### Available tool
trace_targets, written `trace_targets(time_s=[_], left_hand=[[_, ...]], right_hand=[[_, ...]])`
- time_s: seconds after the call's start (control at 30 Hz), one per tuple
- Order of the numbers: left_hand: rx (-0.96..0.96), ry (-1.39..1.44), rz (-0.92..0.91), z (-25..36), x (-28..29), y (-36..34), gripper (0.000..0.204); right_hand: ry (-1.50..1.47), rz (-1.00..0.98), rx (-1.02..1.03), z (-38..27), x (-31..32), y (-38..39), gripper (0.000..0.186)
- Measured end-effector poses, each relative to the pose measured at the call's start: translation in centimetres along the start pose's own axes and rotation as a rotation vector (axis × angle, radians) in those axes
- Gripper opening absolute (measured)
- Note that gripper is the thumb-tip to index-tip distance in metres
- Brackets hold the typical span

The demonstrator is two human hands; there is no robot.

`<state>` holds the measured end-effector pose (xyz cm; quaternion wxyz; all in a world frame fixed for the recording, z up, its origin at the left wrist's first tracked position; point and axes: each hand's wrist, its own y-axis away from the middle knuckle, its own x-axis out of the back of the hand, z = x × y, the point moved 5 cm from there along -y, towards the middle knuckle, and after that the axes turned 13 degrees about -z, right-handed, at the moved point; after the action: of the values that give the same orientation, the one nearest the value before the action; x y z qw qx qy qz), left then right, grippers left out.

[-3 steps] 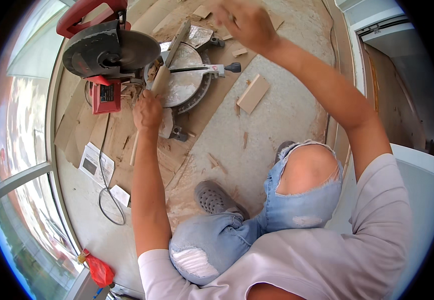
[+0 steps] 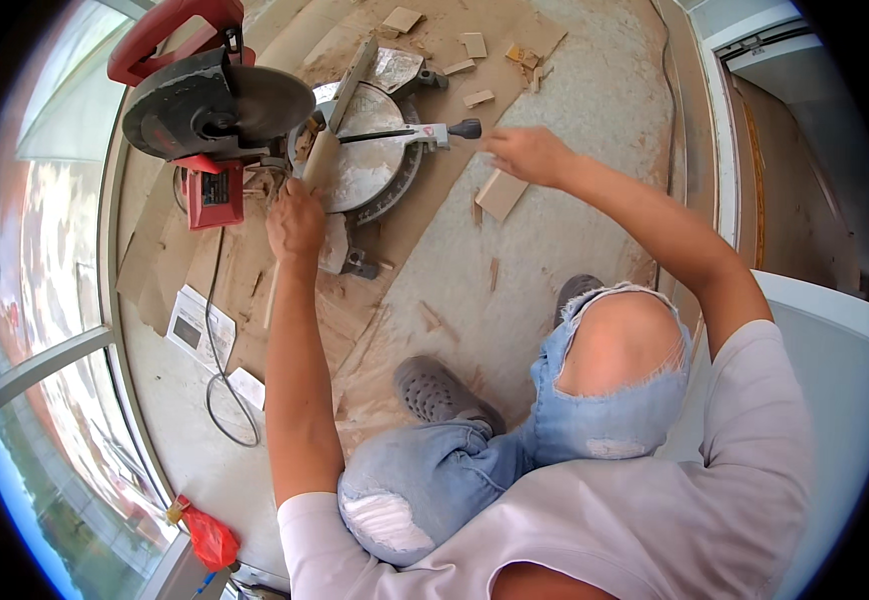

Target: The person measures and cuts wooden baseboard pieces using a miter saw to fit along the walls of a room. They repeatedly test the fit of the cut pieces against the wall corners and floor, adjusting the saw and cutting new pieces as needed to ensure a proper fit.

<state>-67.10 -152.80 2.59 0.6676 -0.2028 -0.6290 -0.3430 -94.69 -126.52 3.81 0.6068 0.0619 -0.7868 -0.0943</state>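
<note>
A red and black mitre saw [image 2: 220, 115] has its toothed blade raised above a round silver turntable [image 2: 370, 165]. A pale wood strip [image 2: 320, 163] lies along the fence, and my left hand [image 2: 295, 218] is closed on its lower part beside the red base. My right hand [image 2: 527, 153] is just right of the saw's black front knob [image 2: 465, 129], with loosely curved fingers and nothing visible in them. Below it lies a light wooden block [image 2: 497, 200] on the concrete.
Cardboard [image 2: 340, 305] under the saw carries offcuts [image 2: 403, 20] and papers [image 2: 195, 325]. A cord [image 2: 212, 405] loops on the floor. Glass panes [image 2: 50, 260] line the left, a door frame [image 2: 725, 130] the right. A red bag [image 2: 210, 535] sits at lower left. My shoes and knees are below.
My right hand has come down from the top of the view to beside the saw's knob, uncovering small offcuts behind it. My left hand stays in about the same place.
</note>
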Motion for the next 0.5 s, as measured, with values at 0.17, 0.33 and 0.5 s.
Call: trace_targets(time_s=[0.17, 0.33, 0.5], left_hand=[[-0.065, 0.002, -0.032, -1.2, 0.6, 1.5, 0.028], [0.001, 0.191, -0.042, -5.1, 1.9, 8.9, 0.019], [0.003, 0.299, -0.476, -5.2, 10.2, 16.8, 0.023]], right_hand=[[0.065, -0.052, -0.018, 1.4, -8.5, 3.3, 0.049], [0.008, -0.139, -0.124, 2.4, -7.2, 4.3, 0.035], [-0.450, -0.124, -0.550, 6.5, 4.6, 15.8, 0.039]])
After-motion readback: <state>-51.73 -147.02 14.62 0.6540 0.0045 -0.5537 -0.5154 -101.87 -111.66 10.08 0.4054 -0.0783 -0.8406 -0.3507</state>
